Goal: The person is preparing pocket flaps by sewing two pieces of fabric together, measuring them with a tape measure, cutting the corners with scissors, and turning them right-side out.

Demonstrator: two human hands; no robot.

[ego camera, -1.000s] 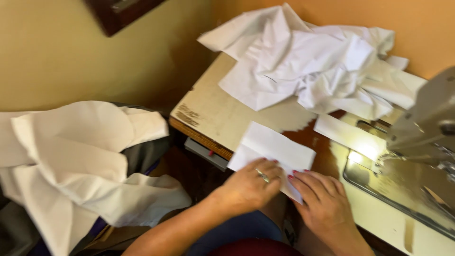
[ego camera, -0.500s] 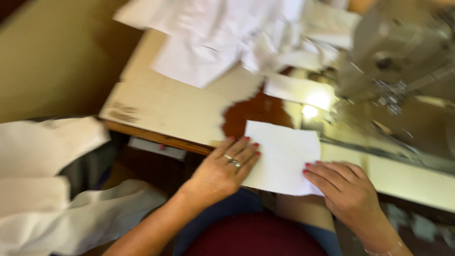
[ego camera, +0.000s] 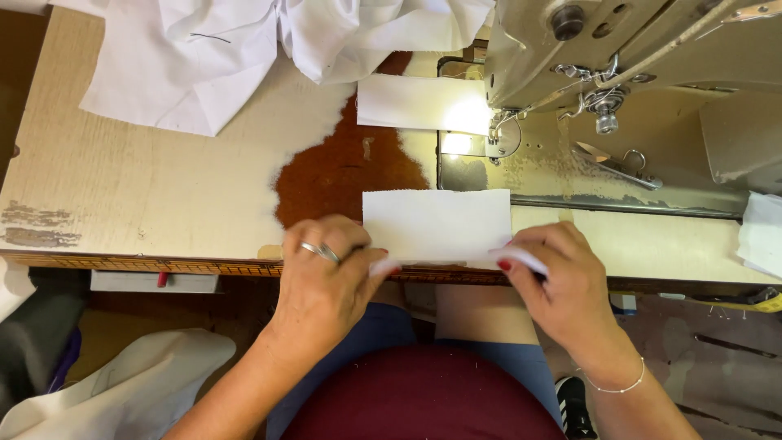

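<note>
A small white rectangular fabric piece (ego camera: 437,224) lies at the near edge of the worn sewing table (ego camera: 147,195). My left hand (ego camera: 324,281), with rings on one finger, pinches its near left edge. My right hand (ego camera: 560,281) grips the near right edge, where the cloth folds over the fingers. A second white fabric strip (ego camera: 415,103) rests under the lit needle area of the grey sewing machine (ego camera: 619,73), just beyond the held piece.
A heap of white cloth (ego camera: 269,41) covers the table's far side. Small scissors (ego camera: 615,165) lie on the machine bed. More white fabric (ego camera: 138,387) hangs low at the left, and another white piece (ego camera: 762,232) sits at the right edge.
The view has swung over the table and closer to the machine. Both hands have drawn the white piece toward the table's near edge and now grip its near side.
</note>
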